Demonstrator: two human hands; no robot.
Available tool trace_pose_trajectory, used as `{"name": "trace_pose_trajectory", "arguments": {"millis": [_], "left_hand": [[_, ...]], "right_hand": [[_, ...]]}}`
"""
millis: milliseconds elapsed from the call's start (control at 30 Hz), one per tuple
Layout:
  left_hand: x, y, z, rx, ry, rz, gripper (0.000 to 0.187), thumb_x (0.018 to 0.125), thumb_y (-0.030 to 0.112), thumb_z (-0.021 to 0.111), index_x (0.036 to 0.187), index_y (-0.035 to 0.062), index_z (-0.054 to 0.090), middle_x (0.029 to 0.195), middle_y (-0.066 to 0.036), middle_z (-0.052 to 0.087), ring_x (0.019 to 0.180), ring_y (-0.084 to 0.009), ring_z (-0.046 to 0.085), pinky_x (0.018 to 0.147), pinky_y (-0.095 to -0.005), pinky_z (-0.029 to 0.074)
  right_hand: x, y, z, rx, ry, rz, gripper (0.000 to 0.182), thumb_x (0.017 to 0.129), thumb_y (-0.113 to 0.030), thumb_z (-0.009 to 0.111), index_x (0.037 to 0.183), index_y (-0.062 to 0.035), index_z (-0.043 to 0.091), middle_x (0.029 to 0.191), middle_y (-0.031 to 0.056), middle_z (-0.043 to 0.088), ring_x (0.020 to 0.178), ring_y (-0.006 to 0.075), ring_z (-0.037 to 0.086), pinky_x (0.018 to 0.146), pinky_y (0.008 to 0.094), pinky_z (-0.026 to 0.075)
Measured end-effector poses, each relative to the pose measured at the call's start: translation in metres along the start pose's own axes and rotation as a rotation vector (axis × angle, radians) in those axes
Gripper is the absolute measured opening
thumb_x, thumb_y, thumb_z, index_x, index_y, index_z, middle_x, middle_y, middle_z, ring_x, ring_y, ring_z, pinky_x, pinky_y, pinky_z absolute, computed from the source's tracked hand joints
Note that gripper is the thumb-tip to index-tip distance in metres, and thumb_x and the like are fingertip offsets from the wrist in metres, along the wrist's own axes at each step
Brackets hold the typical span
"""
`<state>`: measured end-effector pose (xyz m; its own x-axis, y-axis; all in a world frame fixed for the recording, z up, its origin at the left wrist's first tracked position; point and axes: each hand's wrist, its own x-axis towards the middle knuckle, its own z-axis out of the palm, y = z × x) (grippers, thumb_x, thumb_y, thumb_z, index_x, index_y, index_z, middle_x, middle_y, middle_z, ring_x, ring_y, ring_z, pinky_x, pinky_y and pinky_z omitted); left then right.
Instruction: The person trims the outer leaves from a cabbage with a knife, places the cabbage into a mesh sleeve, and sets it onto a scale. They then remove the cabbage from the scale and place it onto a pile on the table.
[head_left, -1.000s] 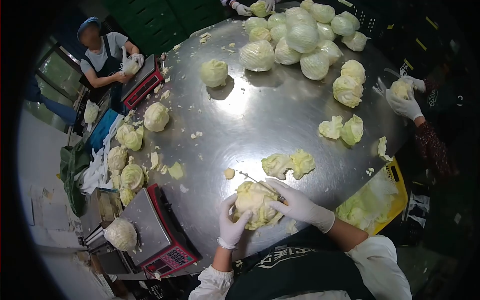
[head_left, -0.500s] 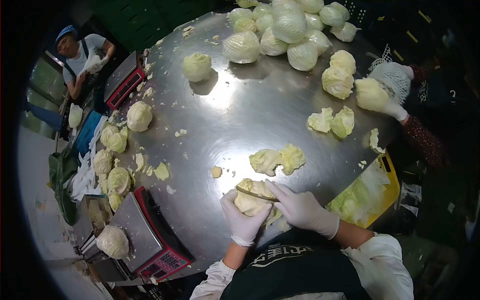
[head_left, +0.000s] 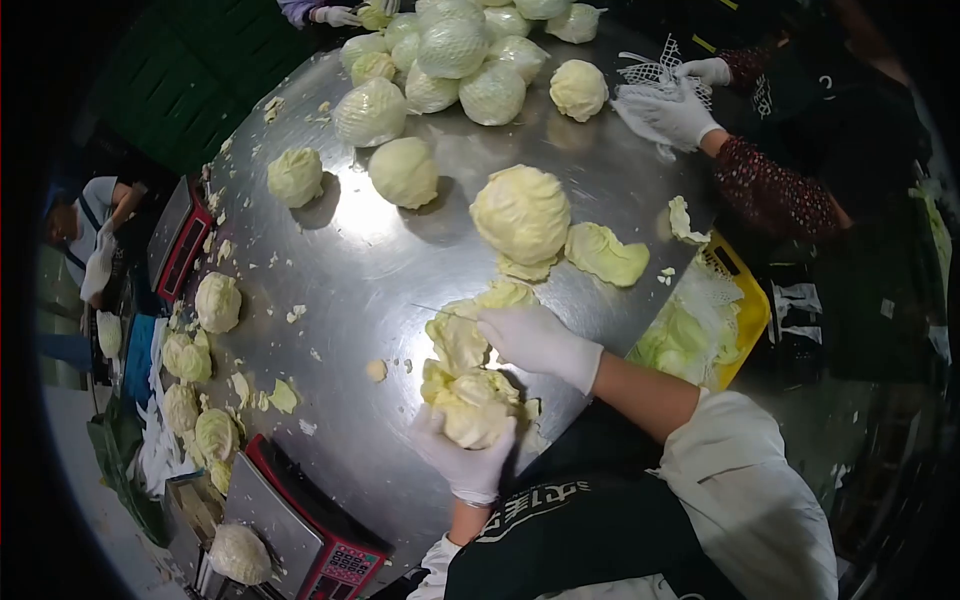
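A pile of cabbages is at the far end of the surface. Two cabbages sit in front of it, side by side. More cabbages sit along the left edge. One scale is near on the left, and the far scale is behind it. A crate with leaves in it is by the right edge. The left hand has a cabbage in it, near the front.
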<state>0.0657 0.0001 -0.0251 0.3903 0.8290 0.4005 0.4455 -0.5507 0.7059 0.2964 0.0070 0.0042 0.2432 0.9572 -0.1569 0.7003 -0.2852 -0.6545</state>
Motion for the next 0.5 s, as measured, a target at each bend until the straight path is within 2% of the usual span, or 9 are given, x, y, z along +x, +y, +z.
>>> {"name": "trace_pose_trajectory", "arguments": {"millis": [67, 100, 200, 267, 300, 367, 400, 467, 500], "left_hand": [[-0.005, -0.011, -0.015, -0.309, -0.012, -0.282, 0.098, 0.06, 0.03, 0.096, 0.133, 0.0022, 0.037, 0.129, -0.017, 0.043, 0.124, -0.0321, 0.047, 0.108, -0.0483, 0.04], [-0.012, -0.018, -0.022, -0.472, -0.017, -0.297, 0.103, 0.061, 0.028, 0.095, 0.137, 0.0029, 0.031, 0.134, -0.017, 0.041, 0.128, -0.0313, 0.046, 0.113, -0.0473, 0.038], [-0.039, -0.036, -0.046, -0.448, -0.005, -0.244, 0.103, 0.065, 0.026, 0.093, 0.14, 0.0034, 0.027, 0.135, -0.017, 0.04, 0.13, -0.0311, 0.045, 0.114, -0.0459, 0.037], [-0.042, -0.027, -0.054, -0.361, 0.076, -0.338, 0.107, 0.066, 0.029, 0.092, 0.145, 0.0035, 0.025, 0.136, -0.017, 0.04, 0.131, -0.0318, 0.045, 0.115, -0.0466, 0.036], [-0.036, -0.018, -0.054, -0.41, 0.129, -0.404, 0.11, 0.065, 0.03, 0.092, 0.148, 0.0035, 0.025, 0.137, -0.017, 0.039, 0.131, -0.0318, 0.044, 0.115, -0.0464, 0.036], [-0.037, -0.019, -0.051, -0.449, 0.13, -0.467, 0.112, 0.062, 0.032, 0.093, 0.15, 0.0032, 0.031, 0.139, -0.018, 0.038, 0.131, -0.0331, 0.043, 0.115, -0.0464, 0.035], [-0.036, -0.015, -0.051, -0.444, 0.14, -0.473, 0.112, 0.062, 0.032, 0.093, 0.15, 0.0032, 0.031, 0.139, -0.018, 0.038, 0.131, -0.0331, 0.043, 0.115, -0.0464, 0.035], [-0.031, -0.004, -0.05, -0.006, 0.001, -0.235, 0.105, 0.067, 0.032, 0.091, 0.151, 0.0018, 0.034, 0.136, -0.017, 0.04, 0.133, -0.0328, 0.042, 0.115, -0.045, 0.034], [-0.032, -0.008, -0.046, -0.04, 0.041, -0.268, 0.103, 0.067, 0.035, 0.09, 0.149, 0.0011, 0.037, 0.132, -0.018, 0.041, 0.132, -0.0351, 0.042, 0.115, -0.0458, 0.034]], "right_hand": [[0.016, 0.02, 0.008, -0.014, -0.007, -0.024, 0.031, 0.101, -0.028, 0.044, 0.102, -0.0037, 0.063, 0.09, 0.0211, 0.07, 0.086, 0.0421, 0.068, 0.076, 0.052, 0.053], [0.024, 0.031, 0.012, -0.032, 0.028, 0.045, 0.032, 0.101, -0.028, 0.043, 0.102, -0.0036, 0.063, 0.092, 0.0219, 0.07, 0.087, 0.0425, 0.068, 0.077, 0.0519, 0.052], [0.02, 0.012, 0.003, 0.017, 0.045, 0.113, 0.034, 0.101, -0.032, 0.047, 0.115, -0.0048, 0.061, 0.098, 0.0228, 0.07, 0.093, 0.0433, 0.067, 0.082, 0.0515, 0.052], [0.0, -0.023, -0.01, 0.058, 0.023, 0.198, 0.049, 0.096, -0.039, 0.06, 0.134, -0.0089, 0.054, 0.105, 0.023, 0.069, 0.098, 0.0405, 0.067, 0.088, 0.0505, 0.052], [-0.011, -0.037, -0.01, 0.063, 0.008, 0.182, 0.049, 0.096, -0.039, 0.06, 0.134, -0.0089, 0.054, 0.105, 0.023, 0.069, 0.098, 0.0405, 0.067, 0.088, 0.0505, 0.052], [-0.039, -0.059, -0.001, 0.21, -0.084, -0.072, 0.075, 0.088, -0.047, 0.072, 0.147, -0.01, 0.043, 0.118, 0.023, 0.065, 0.108, 0.0376, 0.066, 0.093, 0.0451, 0.052], [-0.048, -0.065, 0.008, 0.166, -0.209, -0.059, 0.08, 0.083, -0.05, 0.077, 0.144, -0.0086, 0.047, 0.128, 0.021, 0.061, 0.114, 0.0343, 0.064, 0.096, 0.0402, 0.052], [-0.057, -0.064, 0.027, 0.277, -0.265, -0.157, 0.068, 0.085, -0.039, 0.078, 0.14, -0.0075, 0.053, 0.125, 0.0194, 0.063, 0.113, 0.034, 0.065, 0.097, 0.0389, 0.052], [-0.054, -0.057, 0.032, 0.274, -0.268, -0.159, 0.068, 0.085, -0.039, 0.078, 0.14, -0.0075, 0.053, 0.125, 0.0194, 0.063, 0.113, 0.034, 0.065, 0.097, 0.0389, 0.052]]}}
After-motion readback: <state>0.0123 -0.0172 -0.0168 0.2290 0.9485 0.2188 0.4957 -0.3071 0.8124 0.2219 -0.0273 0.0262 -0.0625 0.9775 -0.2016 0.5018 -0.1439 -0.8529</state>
